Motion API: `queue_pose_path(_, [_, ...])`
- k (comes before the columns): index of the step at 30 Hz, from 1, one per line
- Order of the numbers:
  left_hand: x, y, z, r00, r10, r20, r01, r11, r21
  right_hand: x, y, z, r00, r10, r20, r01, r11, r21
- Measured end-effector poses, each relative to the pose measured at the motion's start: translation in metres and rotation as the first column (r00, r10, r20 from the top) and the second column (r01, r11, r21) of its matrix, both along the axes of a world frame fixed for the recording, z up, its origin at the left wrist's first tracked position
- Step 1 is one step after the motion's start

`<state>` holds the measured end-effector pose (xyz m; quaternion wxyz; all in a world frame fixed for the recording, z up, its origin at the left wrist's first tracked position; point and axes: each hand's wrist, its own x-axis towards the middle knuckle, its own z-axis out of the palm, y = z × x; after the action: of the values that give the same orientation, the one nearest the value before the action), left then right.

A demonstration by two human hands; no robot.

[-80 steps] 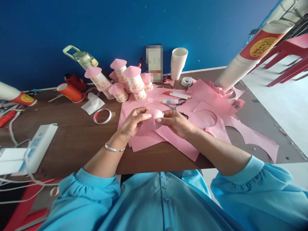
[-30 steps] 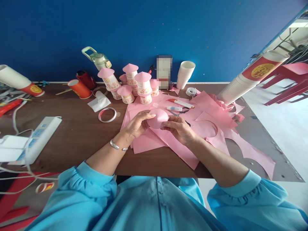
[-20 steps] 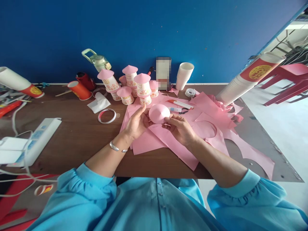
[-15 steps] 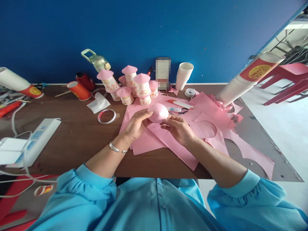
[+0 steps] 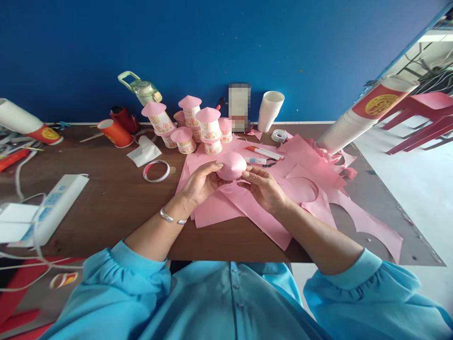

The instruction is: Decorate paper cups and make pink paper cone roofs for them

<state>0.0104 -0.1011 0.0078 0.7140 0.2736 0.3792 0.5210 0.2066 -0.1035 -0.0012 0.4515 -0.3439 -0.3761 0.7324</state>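
Between my two hands is a pink paper cone [image 5: 231,165], its tip pointing up and toward me. My left hand [image 5: 203,182] grips the cone's left edge, thumb on top and fingers underneath. On the right edge, my right hand [image 5: 264,186] pinches it between thumb and fingers. Pink paper sheets [image 5: 217,212] lie under the hands. Behind the cone stand several decorated paper cups with pink cone roofs [image 5: 210,125]. A glue tube [image 5: 255,161] and a white marker [image 5: 267,153] rest on the paper to the right.
A tape roll [image 5: 156,171], crumpled tissue [image 5: 144,152] and orange cup [image 5: 115,133] lie left. A power strip [image 5: 60,203] with cables is at far left. White cup stacks [image 5: 271,112] stand behind and at right. Cut pink scraps [image 5: 368,222] cover the table's right side.
The cone has turned slightly in my fingers, and my right thumb has shifted up along its right edge. My left hand keeps its grip.
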Motion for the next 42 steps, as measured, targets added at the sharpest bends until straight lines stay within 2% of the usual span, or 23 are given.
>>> queue_pose_path(5, [0.000, -0.002, -0.004, 0.996, -0.065, -0.066, 0.068, 0.997, 0.033, -0.001, 0.000, -0.004, 0.998, -0.006, 0.067, 0.004, 0.999, 0.035])
queue_pose_path(11, [0.001, -0.001, -0.003, 0.999, 0.002, -0.041, 0.000, 0.999, 0.042, -0.001, 0.000, -0.005, 1.000, 0.002, 0.025, -0.003, 1.000, 0.026])
queue_pose_path(15, [0.001, 0.002, -0.002, 0.998, 0.058, 0.001, -0.058, 0.998, -0.022, -0.001, 0.000, -0.002, 0.999, -0.008, -0.037, 0.008, 1.000, -0.003])
queue_pose_path(19, [0.000, 0.003, -0.002, 0.998, 0.057, 0.012, -0.057, 0.997, -0.055, -0.001, 0.001, -0.002, 0.998, -0.042, -0.037, 0.041, 0.998, -0.042])
queue_pose_path(25, [0.000, 0.003, -0.001, 0.997, 0.071, 0.025, -0.070, 0.996, -0.053, 0.000, 0.001, -0.004, 0.999, -0.001, -0.037, 0.000, 1.000, -0.031])
queue_pose_path(30, [0.002, 0.004, 0.004, 0.988, 0.114, 0.107, -0.106, 0.991, -0.078, -0.002, -0.001, -0.005, 0.997, 0.015, -0.079, -0.022, 0.996, -0.088])
queue_pose_path(35, [0.003, 0.006, 0.004, 0.984, 0.135, 0.120, -0.119, 0.985, -0.127, -0.004, -0.001, -0.005, 0.992, 0.012, -0.129, -0.028, 0.992, -0.124])
queue_pose_path(39, [0.001, 0.006, -0.002, 0.992, 0.084, 0.090, -0.078, 0.995, -0.061, -0.004, 0.000, -0.006, 0.987, -0.012, -0.161, -0.008, 0.992, -0.123])
queue_pose_path(42, [-0.003, 0.007, -0.007, 0.994, 0.095, 0.059, -0.097, 0.995, 0.023, -0.003, 0.002, -0.007, 0.984, -0.022, -0.179, 0.001, 0.993, -0.120])
